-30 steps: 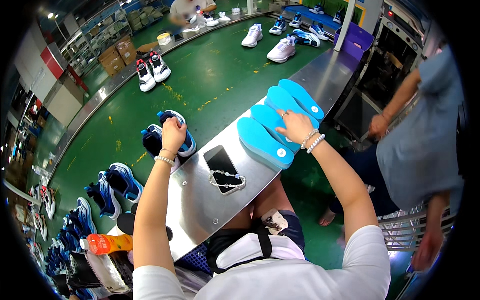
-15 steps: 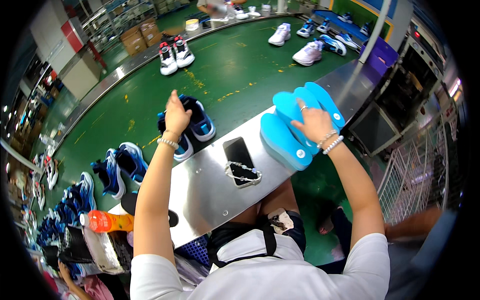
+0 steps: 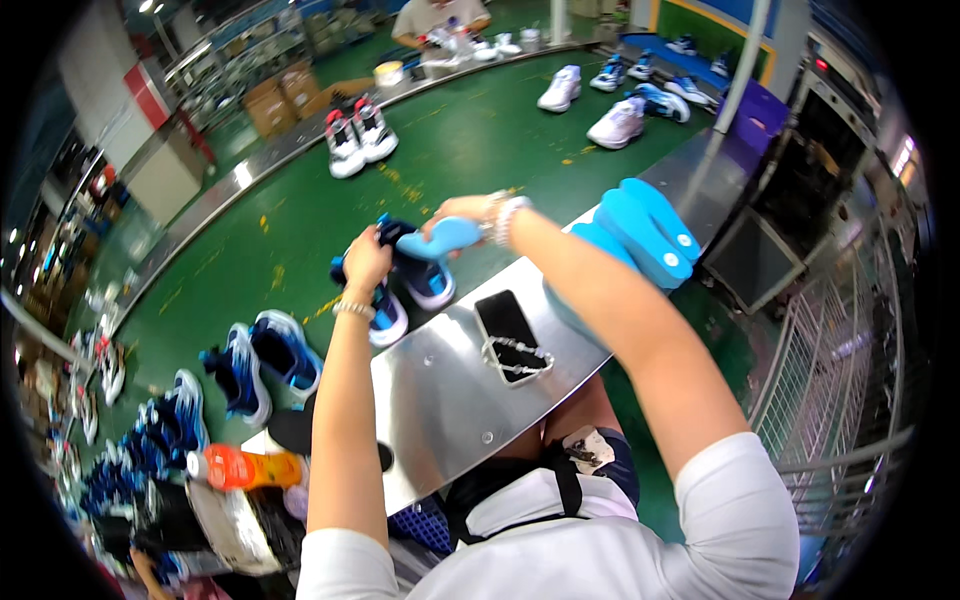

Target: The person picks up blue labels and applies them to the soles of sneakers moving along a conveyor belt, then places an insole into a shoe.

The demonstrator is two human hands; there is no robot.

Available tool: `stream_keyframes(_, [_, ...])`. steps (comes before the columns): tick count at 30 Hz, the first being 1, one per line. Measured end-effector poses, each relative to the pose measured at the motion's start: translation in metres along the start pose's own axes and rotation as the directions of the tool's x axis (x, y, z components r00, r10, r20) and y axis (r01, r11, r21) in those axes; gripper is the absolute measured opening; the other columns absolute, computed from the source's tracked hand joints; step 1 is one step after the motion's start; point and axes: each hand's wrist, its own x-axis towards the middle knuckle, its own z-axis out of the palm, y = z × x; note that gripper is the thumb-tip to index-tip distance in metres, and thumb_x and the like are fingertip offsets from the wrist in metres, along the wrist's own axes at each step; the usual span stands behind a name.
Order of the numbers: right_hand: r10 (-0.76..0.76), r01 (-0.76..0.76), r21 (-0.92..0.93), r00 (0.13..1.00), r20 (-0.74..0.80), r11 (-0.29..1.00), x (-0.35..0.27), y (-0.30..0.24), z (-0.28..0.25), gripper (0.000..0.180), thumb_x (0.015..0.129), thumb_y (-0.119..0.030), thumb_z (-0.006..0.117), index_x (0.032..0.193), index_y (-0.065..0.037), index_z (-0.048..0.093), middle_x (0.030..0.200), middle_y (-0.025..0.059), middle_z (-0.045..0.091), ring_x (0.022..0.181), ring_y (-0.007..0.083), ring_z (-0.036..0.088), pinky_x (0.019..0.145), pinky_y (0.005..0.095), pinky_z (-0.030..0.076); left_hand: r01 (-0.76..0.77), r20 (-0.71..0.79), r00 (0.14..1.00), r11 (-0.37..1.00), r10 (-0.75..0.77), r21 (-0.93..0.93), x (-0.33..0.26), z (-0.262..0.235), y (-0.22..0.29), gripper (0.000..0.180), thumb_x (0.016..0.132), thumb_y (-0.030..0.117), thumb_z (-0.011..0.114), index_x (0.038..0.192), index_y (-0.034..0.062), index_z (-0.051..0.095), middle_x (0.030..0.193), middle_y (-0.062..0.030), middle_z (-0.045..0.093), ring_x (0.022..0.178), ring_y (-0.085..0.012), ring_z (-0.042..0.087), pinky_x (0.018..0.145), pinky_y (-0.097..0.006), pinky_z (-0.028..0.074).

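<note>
A light blue insole (image 3: pixel 445 238) is in my right hand (image 3: pixel 472 210), its fingers closed around it. One end of the insole hangs over the opening of a dark blue sneaker (image 3: pixel 432 284) with a white sole. My left hand (image 3: pixel 368 262) is closed on the upper of this pair, its fingertips partly hidden against the collar. Beside that sneaker stands its mate (image 3: pixel 389 322), partly covered by my left wrist. More blue insoles (image 3: pixel 650 235) lie at the right end of the metal ledge (image 3: pixel 440 400), partly behind my right forearm.
A phone (image 3: pixel 507 330) with a beaded strap rests on the ledge. Left are more blue sneakers (image 3: pixel 285 350) and an orange drink bottle (image 3: pixel 250 468). Across the green belt (image 3: pixel 300 230) stand white-and-red sneakers (image 3: pixel 360 140) and white ones (image 3: pixel 618 122). A person (image 3: pixel 440 20) works opposite; a wire rack (image 3: pixel 830 360) stands right.
My right hand has left the insole pile and moved left to the sneakers with one insole in it. My left hand has come down and closed on the sneaker upper.
</note>
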Motion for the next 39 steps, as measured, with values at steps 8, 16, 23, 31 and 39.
stream_keyframes(8, [-0.152, 0.003, -0.524, 0.959, -0.241, 0.852, 0.065, -0.037, 0.065, 0.026, 0.072, -0.021, 0.055, 0.089, -0.004, 0.063, 0.085, 0.0141, 0.063, 0.079, 0.0213, 0.062, 0.069, 0.0331, 0.049, -0.057, 0.028, 0.998, 0.996, 0.055, 0.074, -0.012, -0.015, -0.028, 0.043, 0.068, 0.010, 0.051, 0.110, 0.0024, 0.051, 0.087, -0.0201, 0.060, 0.085, -0.0338, 0.057, 0.074, -0.042, 0.045])
stream_keyframes(16, [-0.136, -0.192, -0.530, 0.844, -0.518, 0.826, 0.103, -0.020, 0.100, 0.021, 0.077, -0.023, 0.053, 0.085, -0.009, 0.065, 0.088, 0.0090, 0.064, 0.084, 0.0204, 0.061, 0.069, 0.0316, 0.050, -0.037, 0.094, 0.995, 0.999, 0.035, 0.019, -0.008, -0.007, -0.020, 0.043, 0.070, 0.009, 0.050, 0.112, 0.0027, 0.050, 0.094, -0.0215, 0.058, 0.090, -0.0352, 0.055, 0.077, -0.042, 0.043])
stream_keyframes(23, [-0.055, -0.215, -0.475, 0.869, -0.492, 0.854, 0.143, -0.014, 0.116, 0.025, 0.078, -0.025, 0.050, 0.091, -0.008, 0.065, 0.095, 0.0096, 0.062, 0.087, 0.0215, 0.060, 0.073, 0.0324, 0.048, -0.068, 0.154, 0.987, 0.994, 0.055, 0.080, -0.017, -0.019, -0.018, 0.042, 0.071, 0.008, 0.049, 0.112, 0.0010, 0.050, 0.095, -0.0219, 0.058, 0.087, -0.0360, 0.055, 0.075, -0.043, 0.044])
stream_keyframes(31, [0.021, -0.125, -0.256, 0.927, -0.374, 0.959, 0.166, -0.005, 0.108, 0.052, 0.069, -0.046, 0.058, 0.109, -0.013, 0.057, 0.115, 0.0083, 0.053, 0.104, 0.0217, 0.052, 0.085, 0.0313, 0.043, -0.122, 0.149, 0.981, 0.993, 0.120, 0.004, -0.017, -0.013, -0.040, 0.042, 0.071, 0.007, 0.050, 0.113, -0.0009, 0.048, 0.093, -0.0229, 0.057, 0.087, -0.0370, 0.054, 0.075, -0.043, 0.043])
stream_keyframes(39, [0.029, -0.145, -0.476, 0.970, -0.241, 0.867, 0.160, 0.021, 0.081, 0.058, 0.080, -0.044, 0.045, 0.130, -0.018, 0.034, 0.135, 0.0017, 0.032, 0.122, 0.0184, 0.033, 0.098, 0.0341, 0.031, -0.141, 0.244, 0.957, 0.987, 0.154, -0.072, -0.007, -0.004, 0.000, 0.042, 0.071, 0.005, 0.052, 0.112, -0.0039, 0.048, 0.097, -0.0239, 0.057, 0.092, -0.0343, 0.055, 0.079, -0.038, 0.044])
